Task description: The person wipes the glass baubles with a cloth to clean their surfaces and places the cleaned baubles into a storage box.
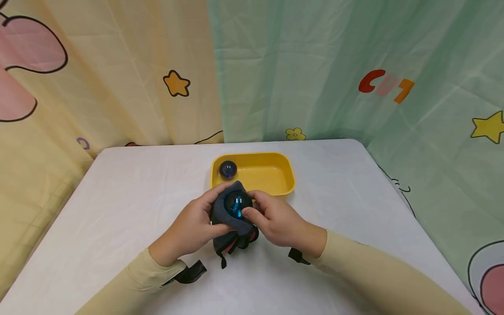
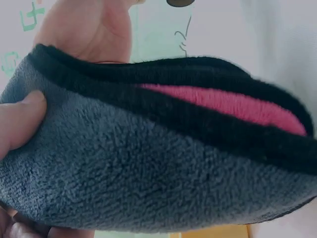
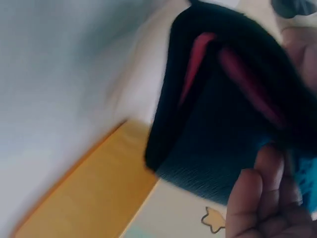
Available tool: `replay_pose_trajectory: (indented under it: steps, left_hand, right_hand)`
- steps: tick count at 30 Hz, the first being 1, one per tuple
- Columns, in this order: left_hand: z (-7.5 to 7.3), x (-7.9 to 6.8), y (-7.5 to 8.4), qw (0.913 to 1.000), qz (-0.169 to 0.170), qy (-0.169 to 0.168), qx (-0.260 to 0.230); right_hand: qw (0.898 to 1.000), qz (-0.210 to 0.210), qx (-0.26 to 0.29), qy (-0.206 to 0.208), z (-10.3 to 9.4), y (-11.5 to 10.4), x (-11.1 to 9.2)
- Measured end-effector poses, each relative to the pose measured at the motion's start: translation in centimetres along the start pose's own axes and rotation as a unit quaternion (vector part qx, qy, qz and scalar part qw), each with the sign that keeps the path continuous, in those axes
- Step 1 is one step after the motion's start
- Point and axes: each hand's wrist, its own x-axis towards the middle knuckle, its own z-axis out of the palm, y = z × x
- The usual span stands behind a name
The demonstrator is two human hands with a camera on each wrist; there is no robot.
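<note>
Just in front of the yellow tray, my left hand point(image 1: 194, 225) holds a grey cloth point(image 1: 219, 214) with black edging and pink inner side. Cupped in the cloth is a shiny dark-blue ball point(image 1: 236, 201). My right hand point(image 1: 281, 221) pinches the ball's right side, thumb on its front. The cloth's loose end hangs in folds below. In the left wrist view the thumb lies on the grey face of the cloth point(image 2: 138, 163); the ball is hidden there. Fingers point(image 3: 267, 198) of the right hand show beside the cloth in the right wrist view.
A yellow tray point(image 1: 271, 173) stands on the white-covered table point(image 1: 138, 192) behind the hands. Another dark-blue ball point(image 1: 228, 169) lies at the tray's left end. Black straps point(image 1: 190, 272) hang near the wrists. Printed curtains point(image 1: 275, 65) surround the table's far sides.
</note>
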Motion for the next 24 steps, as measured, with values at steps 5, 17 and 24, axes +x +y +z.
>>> replay_pose_trajectory:
  steps: [5, 17, 24]
  left_hand:
    - [0.0, 0.1, 0.1, 0.9998, 0.004, 0.016, 0.013]
    - [0.3, 0.2, 0.5, 0.9999, 0.011, 0.001, 0.013]
    - [0.4, 0.3, 0.2, 0.9998, 0.008, 0.003, 0.019]
  right_hand:
    - [0.998, -0.05, -0.04, -0.016, -0.4, 0.0, -0.1]
    - [0.993, -0.046, -0.11, -0.013, -1.5, 0.5, 0.1]
    - [0.999, -0.006, -0.03, -0.031, -1.1, 0.2, -0.1]
